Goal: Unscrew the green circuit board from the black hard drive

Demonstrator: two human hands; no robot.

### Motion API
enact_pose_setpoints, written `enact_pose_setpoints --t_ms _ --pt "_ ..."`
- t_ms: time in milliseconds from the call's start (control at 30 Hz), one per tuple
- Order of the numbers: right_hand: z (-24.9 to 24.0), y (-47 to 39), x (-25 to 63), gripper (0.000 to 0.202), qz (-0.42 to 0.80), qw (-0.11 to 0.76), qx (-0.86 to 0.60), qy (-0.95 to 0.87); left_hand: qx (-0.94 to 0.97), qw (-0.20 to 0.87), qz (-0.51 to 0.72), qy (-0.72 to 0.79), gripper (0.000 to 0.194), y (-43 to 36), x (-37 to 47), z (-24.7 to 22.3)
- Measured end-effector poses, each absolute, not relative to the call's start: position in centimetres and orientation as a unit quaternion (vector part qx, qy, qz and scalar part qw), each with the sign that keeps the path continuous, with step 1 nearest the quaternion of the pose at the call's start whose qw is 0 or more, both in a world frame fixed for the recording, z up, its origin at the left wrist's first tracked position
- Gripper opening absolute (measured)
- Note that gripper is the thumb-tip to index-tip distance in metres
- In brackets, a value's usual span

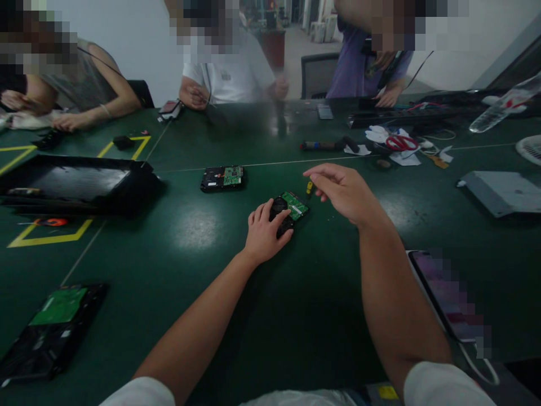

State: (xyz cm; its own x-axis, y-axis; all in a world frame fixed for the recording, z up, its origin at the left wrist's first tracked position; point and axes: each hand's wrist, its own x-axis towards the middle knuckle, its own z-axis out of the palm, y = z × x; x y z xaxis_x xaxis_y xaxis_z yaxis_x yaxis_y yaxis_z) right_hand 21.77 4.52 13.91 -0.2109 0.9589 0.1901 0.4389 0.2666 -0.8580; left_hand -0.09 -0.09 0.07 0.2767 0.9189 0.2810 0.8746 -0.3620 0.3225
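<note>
**Close Work, Apparently Unfinished**

A second drive (pixel 54 341) is seen nearer and left of the hard drive (pixel 278 206), which is steadied on the table (pixel 304 316) by the left hand (pixel 262 232), fingers spread. At its right edge, a yellow screwdriver (pixel 310 187) is pinched by the right hand (pixel 344 190). The circuit board (pixel 297 205) is seated (screws cannot be made out); little appears completed.

Plastic bottle (pixel 502 108), black tray (pixel 122 194), phone (pixel 446 299).

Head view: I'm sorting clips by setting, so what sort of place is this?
Probably a shared electronics workroom: hard drives with green circuit boards lie on the green table, the right hand holds a yellow-handled tool, and other people are around it.
</note>
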Motion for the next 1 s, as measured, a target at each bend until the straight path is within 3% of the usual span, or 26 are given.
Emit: enact_pose_setpoints --t_ms 333,733,1000 --pt "14.06 4.36 21.70 0.018 0.336 0.368 -0.513 -0.699 0.797 0.060 0.213 0.562 0.057 -0.08 -0.10 0.16" --pt "13.59 4.67 21.45 0.027 0.402 0.381 -0.488 -0.674 0.796 0.054 0.216 0.563 0.057 -0.02 -0.14 -0.18" --pt "13.38 4.89 21.96 0.021 0.318 0.386 -0.520 -0.693 0.797 0.064 0.212 0.562 0.057 -0.09 -0.20 0.13"
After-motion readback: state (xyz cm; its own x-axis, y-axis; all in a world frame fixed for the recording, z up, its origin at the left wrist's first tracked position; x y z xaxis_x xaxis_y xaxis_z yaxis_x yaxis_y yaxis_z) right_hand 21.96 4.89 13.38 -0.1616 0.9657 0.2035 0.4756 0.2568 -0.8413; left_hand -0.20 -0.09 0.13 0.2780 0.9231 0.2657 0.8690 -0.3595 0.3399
